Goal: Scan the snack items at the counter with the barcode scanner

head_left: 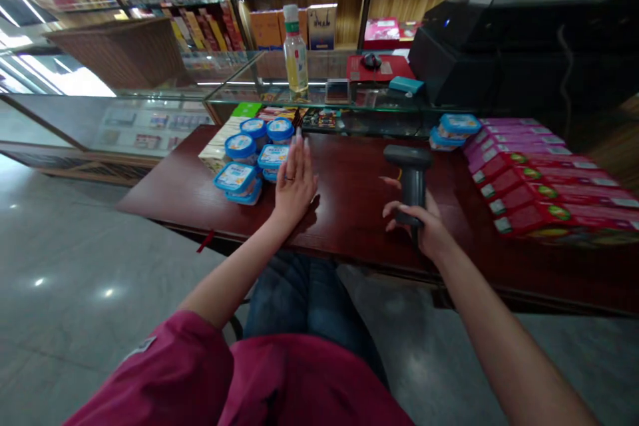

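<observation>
My left hand is held on edge with its fingers stretched out, right beside a group of blue-lidded plastic tubs. Some tubs are rectangular and stacked, and others are round. Its fingertips overlap the side of one rectangular tub; whether they touch it I cannot tell. Over the right part of the dark red-brown table, my right hand grips a black barcode scanner by its handle. The scanner's head points up and away from me, and some of my fingers are loosely spread around the handle.
Rows of red boxes and purple boxes lie at the right, near two stacked blue-lidded tubs. Behind the table, a glass counter carries a bottle and a mouse on a red mat.
</observation>
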A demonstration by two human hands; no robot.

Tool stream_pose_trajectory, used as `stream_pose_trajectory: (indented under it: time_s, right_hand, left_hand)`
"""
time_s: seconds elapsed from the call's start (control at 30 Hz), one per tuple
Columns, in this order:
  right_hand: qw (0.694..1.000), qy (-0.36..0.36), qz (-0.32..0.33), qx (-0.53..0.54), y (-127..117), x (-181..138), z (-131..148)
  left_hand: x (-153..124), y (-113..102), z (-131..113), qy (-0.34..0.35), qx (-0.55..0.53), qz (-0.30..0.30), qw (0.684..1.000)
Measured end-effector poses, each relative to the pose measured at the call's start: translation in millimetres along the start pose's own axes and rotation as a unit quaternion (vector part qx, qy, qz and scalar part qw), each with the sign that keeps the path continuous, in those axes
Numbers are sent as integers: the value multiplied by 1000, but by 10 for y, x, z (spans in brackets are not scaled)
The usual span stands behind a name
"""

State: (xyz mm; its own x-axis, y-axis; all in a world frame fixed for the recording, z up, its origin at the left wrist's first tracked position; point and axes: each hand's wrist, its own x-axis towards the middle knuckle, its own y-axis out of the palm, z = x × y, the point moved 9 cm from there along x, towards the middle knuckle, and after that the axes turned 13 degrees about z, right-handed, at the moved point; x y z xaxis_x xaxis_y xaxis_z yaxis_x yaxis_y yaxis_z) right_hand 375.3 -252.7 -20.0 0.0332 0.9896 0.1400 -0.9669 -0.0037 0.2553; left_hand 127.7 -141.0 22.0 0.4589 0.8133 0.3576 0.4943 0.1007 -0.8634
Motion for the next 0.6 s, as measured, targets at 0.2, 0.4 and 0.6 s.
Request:
stream_pose_trajectory:
  time_s: [0.2,0.4,0.6]
  right_hand:
    - [997,42,63,-18,481,230,-154]
    - [998,40,52,-25,481,235,-164]
    - [999,29,11,23,343,229,-151]
  left_hand:
    - [-110,-271,555,-82,-24,-90,992]
    - [4,-247,636,-20,-94,-87,992]
    - [6,-327,473,19,-232,-100,967]
